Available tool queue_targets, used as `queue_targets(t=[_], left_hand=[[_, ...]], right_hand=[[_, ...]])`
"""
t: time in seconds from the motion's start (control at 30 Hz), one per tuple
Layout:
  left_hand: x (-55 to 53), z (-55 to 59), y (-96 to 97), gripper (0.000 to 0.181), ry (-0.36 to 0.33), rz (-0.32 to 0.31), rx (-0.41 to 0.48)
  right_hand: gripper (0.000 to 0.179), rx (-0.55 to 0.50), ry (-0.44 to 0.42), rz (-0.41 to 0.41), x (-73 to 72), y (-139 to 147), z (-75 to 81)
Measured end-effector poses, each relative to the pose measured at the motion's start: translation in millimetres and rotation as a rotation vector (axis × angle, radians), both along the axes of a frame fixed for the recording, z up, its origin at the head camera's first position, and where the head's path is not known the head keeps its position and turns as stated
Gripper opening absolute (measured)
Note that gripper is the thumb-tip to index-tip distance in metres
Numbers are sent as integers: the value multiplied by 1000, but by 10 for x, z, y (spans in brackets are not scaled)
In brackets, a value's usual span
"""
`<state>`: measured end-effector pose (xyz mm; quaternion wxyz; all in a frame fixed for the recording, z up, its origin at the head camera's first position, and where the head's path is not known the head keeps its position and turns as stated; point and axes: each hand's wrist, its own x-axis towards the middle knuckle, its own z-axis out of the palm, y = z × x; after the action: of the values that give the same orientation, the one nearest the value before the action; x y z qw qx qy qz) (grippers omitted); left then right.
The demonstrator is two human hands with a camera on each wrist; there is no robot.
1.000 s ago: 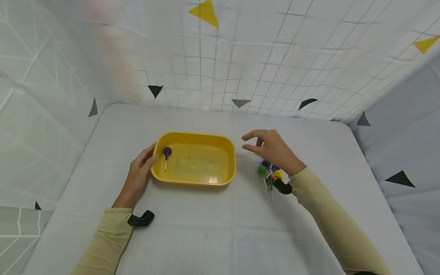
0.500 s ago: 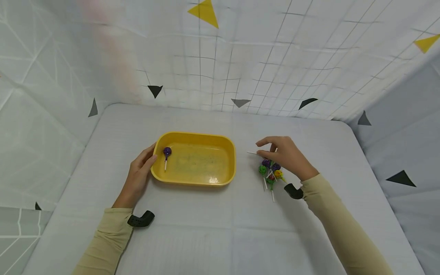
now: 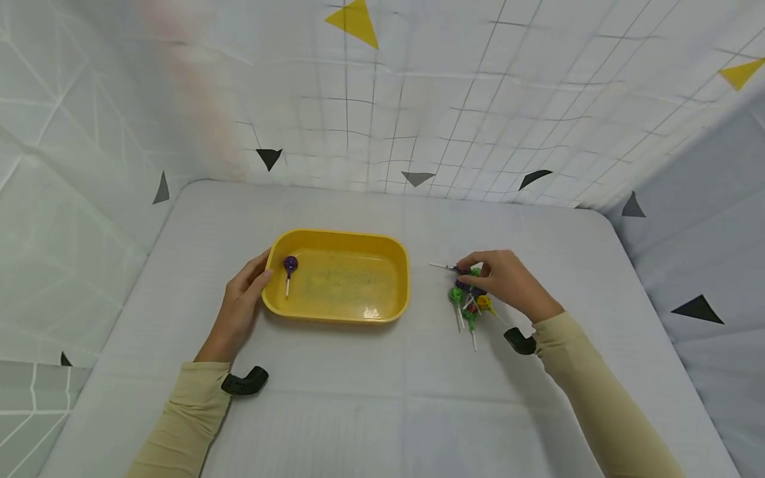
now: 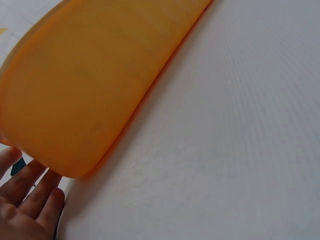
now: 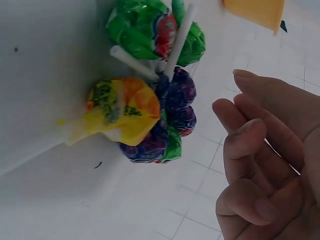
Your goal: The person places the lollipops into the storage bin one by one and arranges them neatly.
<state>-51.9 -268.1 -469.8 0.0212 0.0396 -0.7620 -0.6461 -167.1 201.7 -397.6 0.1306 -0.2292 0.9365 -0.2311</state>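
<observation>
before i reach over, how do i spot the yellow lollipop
Start at the yellow tray and go right across the table to the lollipop pile by the right hand. In the head view, the yellow lollipop lies at the pile's right edge. Its yellow wrapper sets it apart from the green lollipops and purple lollipops around it.

The tray (image 3: 340, 279) is yellow. The lollipops (image 5: 132, 110) are mainly green, purple and yellow. The white backdrop (image 3: 335, 113) bears dark grid lines.
</observation>
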Motion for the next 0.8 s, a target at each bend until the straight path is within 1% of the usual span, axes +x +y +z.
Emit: queue_targets(t=[0.3, 0.47, 0.6, 0.8], left_hand=[[1, 1, -2, 54, -7, 0, 0], [6, 13, 4, 54, -25, 6, 5], [9, 10, 4, 54, -18, 4, 3], [5, -13, -4, 55, -9, 1, -9]], right_hand=[[24, 13, -17, -6, -20, 51, -115], [25, 5, -51, -15, -12, 65, -131], [25, 2, -69, -19, -1, 57, -133], [24, 26, -59, -25, 11, 42, -157]])
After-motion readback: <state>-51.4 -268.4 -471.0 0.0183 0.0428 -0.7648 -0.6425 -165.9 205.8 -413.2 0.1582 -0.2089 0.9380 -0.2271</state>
